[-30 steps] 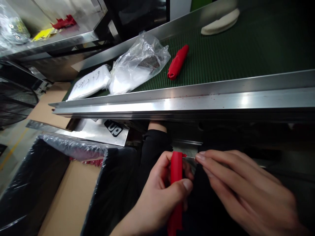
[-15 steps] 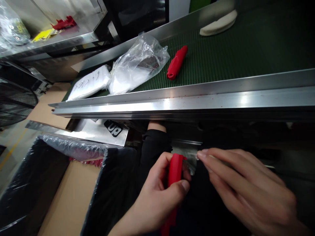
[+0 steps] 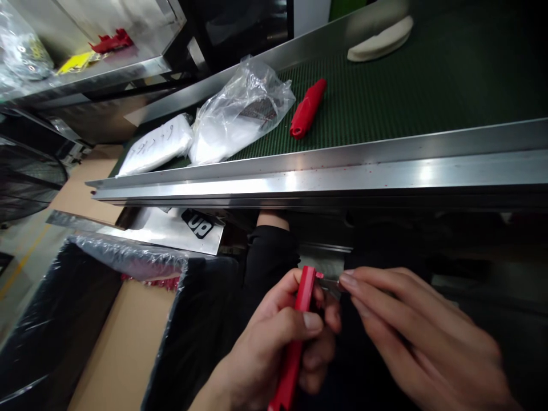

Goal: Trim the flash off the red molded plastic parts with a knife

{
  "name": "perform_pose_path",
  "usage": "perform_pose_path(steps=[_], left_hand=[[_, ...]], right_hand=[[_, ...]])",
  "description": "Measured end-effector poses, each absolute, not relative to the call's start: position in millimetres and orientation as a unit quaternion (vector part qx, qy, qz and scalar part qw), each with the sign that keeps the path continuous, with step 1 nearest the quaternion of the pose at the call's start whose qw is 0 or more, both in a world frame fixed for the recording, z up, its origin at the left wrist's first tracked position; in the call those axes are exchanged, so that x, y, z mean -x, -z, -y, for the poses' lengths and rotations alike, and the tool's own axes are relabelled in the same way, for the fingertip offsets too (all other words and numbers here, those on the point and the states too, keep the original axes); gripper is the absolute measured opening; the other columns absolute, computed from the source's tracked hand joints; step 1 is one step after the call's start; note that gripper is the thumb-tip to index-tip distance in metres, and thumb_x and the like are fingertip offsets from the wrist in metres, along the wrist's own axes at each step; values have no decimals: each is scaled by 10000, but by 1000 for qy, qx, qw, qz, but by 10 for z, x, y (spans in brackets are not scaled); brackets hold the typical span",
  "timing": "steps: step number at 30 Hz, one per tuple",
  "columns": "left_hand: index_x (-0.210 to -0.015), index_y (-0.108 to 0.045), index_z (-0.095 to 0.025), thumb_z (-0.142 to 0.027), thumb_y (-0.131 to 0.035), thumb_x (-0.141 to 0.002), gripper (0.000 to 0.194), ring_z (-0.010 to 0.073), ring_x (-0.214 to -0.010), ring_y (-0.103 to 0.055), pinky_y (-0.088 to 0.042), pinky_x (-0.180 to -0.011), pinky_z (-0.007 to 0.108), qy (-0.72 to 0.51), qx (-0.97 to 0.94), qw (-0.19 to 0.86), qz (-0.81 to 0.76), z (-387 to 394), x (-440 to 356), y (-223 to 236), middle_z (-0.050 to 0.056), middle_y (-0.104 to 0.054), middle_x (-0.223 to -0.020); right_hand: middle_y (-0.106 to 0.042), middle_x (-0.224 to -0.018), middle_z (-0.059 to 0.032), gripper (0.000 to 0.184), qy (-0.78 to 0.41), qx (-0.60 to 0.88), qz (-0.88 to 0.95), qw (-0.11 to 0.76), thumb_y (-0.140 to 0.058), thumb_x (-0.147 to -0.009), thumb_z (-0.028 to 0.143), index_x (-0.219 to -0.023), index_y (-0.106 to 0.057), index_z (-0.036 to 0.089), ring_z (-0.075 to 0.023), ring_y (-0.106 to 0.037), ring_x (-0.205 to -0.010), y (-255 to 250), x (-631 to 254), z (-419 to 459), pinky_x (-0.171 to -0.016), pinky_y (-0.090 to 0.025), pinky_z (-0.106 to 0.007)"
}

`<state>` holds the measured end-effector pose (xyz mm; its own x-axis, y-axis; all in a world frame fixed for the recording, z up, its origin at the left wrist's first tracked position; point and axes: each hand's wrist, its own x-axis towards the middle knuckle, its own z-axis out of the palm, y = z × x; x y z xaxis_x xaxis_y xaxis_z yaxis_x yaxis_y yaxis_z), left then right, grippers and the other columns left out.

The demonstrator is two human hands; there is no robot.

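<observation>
My left hand (image 3: 274, 348) is wrapped round a long red plastic piece (image 3: 295, 342), held upright below the conveyor's edge. My right hand (image 3: 415, 337) pinches a small grey metal blade or tool (image 3: 327, 282) against the red piece's top end. A second red piece (image 3: 307, 108) lies on the green conveyor belt (image 3: 385, 97) above. Both hands are over a dark lap area.
A crumpled clear plastic bag (image 3: 242, 111) and a white packet (image 3: 156, 145) lie on the belt's left end, a white oval piece (image 3: 381, 39) farther back. The steel conveyor rail (image 3: 325, 177) runs across. A black-lined cardboard box (image 3: 107, 331) stands at lower left.
My left hand has turned the red piece so that it shows edge-on and tilts more. My right hand shifted slightly down and stays at the piece's top end.
</observation>
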<state>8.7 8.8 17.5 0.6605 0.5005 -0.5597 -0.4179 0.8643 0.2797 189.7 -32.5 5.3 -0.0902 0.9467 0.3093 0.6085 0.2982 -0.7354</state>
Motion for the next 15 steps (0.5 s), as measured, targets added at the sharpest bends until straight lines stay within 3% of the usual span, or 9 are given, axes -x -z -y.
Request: perform_pose_path(steps=[15], left_hand=[[-992, -473, -185, -145, -514, -831, 172, 26, -514, -431, -359, -382, 75, -248, 3, 932, -265, -41, -85, -182, 51, -530, -904]], right_hand=[[-628, -1101, -108, 329, -205, 547, 713, 389, -561, -841, -32, -1132, -662, 82, -155, -587, -1032, -30, -1883, 325, -835, -512, -296]])
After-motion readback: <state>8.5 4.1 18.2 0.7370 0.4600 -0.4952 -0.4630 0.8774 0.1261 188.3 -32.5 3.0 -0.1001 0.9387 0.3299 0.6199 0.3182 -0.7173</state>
